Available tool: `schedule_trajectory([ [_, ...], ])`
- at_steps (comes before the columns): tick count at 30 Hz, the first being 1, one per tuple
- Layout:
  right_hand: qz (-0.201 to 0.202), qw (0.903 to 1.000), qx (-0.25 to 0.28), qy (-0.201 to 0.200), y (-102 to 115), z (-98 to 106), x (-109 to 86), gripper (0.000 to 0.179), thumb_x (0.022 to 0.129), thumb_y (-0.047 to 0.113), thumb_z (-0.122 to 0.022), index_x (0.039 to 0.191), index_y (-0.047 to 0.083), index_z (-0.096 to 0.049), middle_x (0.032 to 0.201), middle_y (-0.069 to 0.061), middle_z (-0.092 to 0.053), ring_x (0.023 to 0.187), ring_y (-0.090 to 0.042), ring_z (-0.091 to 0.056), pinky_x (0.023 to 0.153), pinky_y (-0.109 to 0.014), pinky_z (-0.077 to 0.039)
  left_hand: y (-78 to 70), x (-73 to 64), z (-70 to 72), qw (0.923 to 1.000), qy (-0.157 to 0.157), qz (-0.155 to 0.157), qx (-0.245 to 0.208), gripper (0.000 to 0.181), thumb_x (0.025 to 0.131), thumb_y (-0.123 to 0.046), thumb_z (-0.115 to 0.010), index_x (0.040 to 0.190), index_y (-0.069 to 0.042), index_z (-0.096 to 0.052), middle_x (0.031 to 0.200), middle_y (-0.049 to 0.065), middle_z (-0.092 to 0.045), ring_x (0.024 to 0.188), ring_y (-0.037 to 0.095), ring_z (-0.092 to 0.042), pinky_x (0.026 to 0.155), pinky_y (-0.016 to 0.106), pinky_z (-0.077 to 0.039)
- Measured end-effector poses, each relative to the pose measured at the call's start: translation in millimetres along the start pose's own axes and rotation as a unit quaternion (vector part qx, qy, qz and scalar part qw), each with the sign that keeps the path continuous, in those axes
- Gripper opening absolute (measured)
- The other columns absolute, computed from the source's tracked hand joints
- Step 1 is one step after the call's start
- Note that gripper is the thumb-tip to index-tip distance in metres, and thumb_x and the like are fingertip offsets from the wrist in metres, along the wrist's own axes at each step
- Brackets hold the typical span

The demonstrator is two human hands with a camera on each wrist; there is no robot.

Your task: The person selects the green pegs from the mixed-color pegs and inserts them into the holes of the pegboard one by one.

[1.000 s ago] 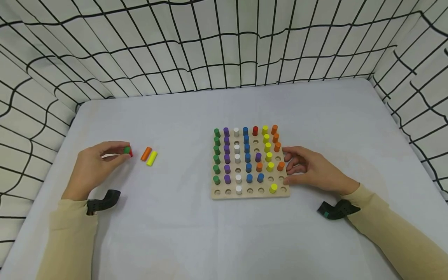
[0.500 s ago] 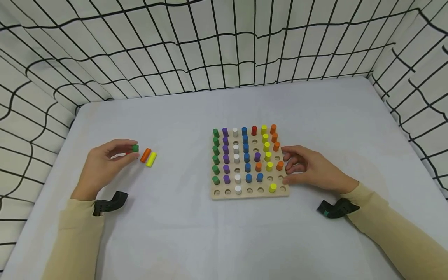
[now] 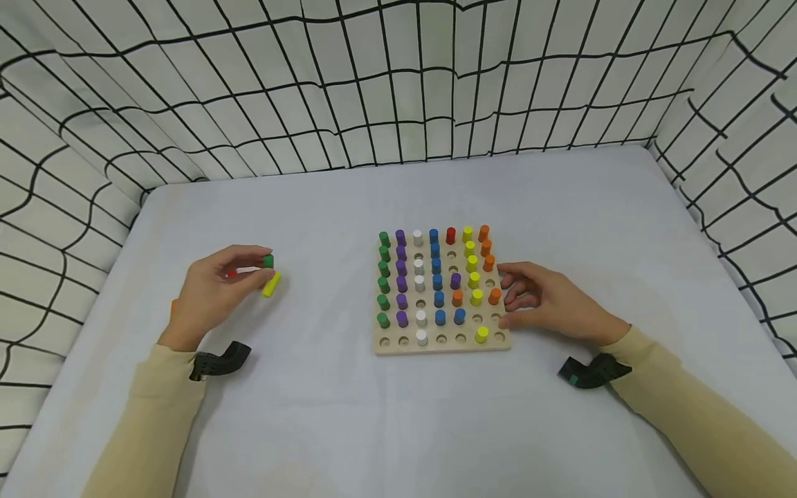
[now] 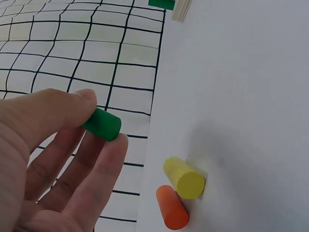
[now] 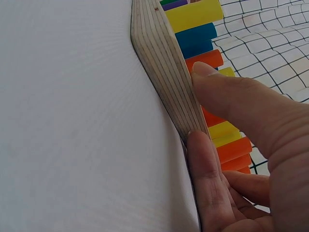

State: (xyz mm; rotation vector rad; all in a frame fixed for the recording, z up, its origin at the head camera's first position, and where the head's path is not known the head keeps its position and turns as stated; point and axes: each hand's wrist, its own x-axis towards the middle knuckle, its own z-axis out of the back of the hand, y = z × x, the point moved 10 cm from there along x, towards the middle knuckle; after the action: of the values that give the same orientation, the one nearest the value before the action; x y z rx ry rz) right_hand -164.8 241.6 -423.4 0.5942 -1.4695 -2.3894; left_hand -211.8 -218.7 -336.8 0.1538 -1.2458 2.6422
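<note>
My left hand (image 3: 214, 290) pinches a short green peg (image 4: 105, 124) between thumb and a fingertip, raised over the table. Just under it lie a yellow peg (image 4: 185, 179) and an orange peg (image 4: 173, 208); the orange one is hidden by the hand in the head view. A bit of red peg (image 3: 232, 273) shows through the gap of that hand. My right hand (image 3: 538, 297) rests on the right edge of a wooden pegboard (image 5: 169, 77), thumb and forefinger touching its side.
Columns of green, purple, white, blue, red, yellow and orange pegs stand in the board, with several empty holes (image 3: 441, 339). Something orange (image 3: 173, 308) shows beside my left wrist. The white table (image 3: 324, 415) is bordered by black wire grid (image 3: 386, 90).
My left hand has moved right with the green peg, now over the orange and yellow pegs. My right hand stays at the board's edge. The head view has shifted slightly.
</note>
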Motion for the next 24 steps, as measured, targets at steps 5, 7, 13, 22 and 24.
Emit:
schedule_trajectory([
  [5, 0.000, 1.0000, 0.002, 0.000, -1.2, -0.1, 0.2, 0.092, 0.081, 0.024, -0.091, 0.154, 0.005, -0.039, 0.127, -0.010, -0.056, 0.101, -0.013, -0.069, 0.092, -0.014, -0.059, -7.7, -3.8, -10.5, 0.9998, 0.011, -0.003, -0.015, 0.036, 0.088, -0.009, -0.082, 0.122, -0.009, -0.073, 0.103, -0.028, -0.070, 0.099, -0.010, -0.067, 0.083, 0.005, -0.055],
  [7, 0.002, 1.0000, 0.003, -0.001, -0.8, -0.1, 0.2, 0.092, 0.081, 0.023, -0.090, 0.154, 0.006, -0.039, 0.127, -0.010, -0.056, 0.101, -0.013, -0.068, 0.092, -0.015, -0.059, -11.8, -6.0, -16.7, 0.9996, 0.019, -0.007, -0.019, 0.035, 0.088, -0.008, -0.082, 0.122, -0.010, -0.073, 0.104, -0.028, -0.070, 0.099, -0.010, -0.067, 0.085, 0.005, -0.055],
  [13, 0.001, 1.0000, 0.004, -0.001, -0.2, 0.1, -0.6, 0.092, 0.080, 0.023, -0.091, 0.154, 0.005, -0.039, 0.126, -0.010, -0.056, 0.101, -0.013, -0.068, 0.092, -0.014, -0.059, -29.8, -8.7, -40.1, 0.9973, 0.051, -0.040, -0.033, 0.035, 0.086, -0.005, -0.083, 0.119, -0.012, -0.074, 0.105, -0.020, -0.072, 0.099, -0.008, -0.068, 0.087, 0.008, -0.057],
  [22, 0.008, 0.9999, -0.004, -0.004, 2.5, 0.1, -0.6, 0.090, 0.081, 0.023, -0.090, 0.154, 0.004, -0.040, 0.125, -0.011, -0.057, 0.099, -0.012, -0.068, 0.091, -0.014, -0.059, -56.6, -11.2, -65.7, 0.9900, 0.075, -0.097, -0.069, 0.036, 0.083, 0.005, -0.082, 0.115, -0.009, -0.074, 0.106, 0.004, -0.077, 0.096, -0.007, -0.072, 0.087, 0.016, -0.060],
  [24, 0.005, 1.0000, -0.005, -0.005, 2.8, 0.2, -0.7, 0.090, 0.081, 0.024, -0.090, 0.154, 0.004, -0.040, 0.125, -0.010, -0.057, 0.099, -0.012, -0.069, 0.091, -0.014, -0.058, -62.4, -11.9, -71.4, 0.9871, 0.083, -0.113, -0.077, 0.038, 0.081, 0.009, -0.082, 0.114, -0.007, -0.074, 0.106, 0.010, -0.077, 0.096, -0.007, -0.072, 0.087, 0.017, -0.061],
])
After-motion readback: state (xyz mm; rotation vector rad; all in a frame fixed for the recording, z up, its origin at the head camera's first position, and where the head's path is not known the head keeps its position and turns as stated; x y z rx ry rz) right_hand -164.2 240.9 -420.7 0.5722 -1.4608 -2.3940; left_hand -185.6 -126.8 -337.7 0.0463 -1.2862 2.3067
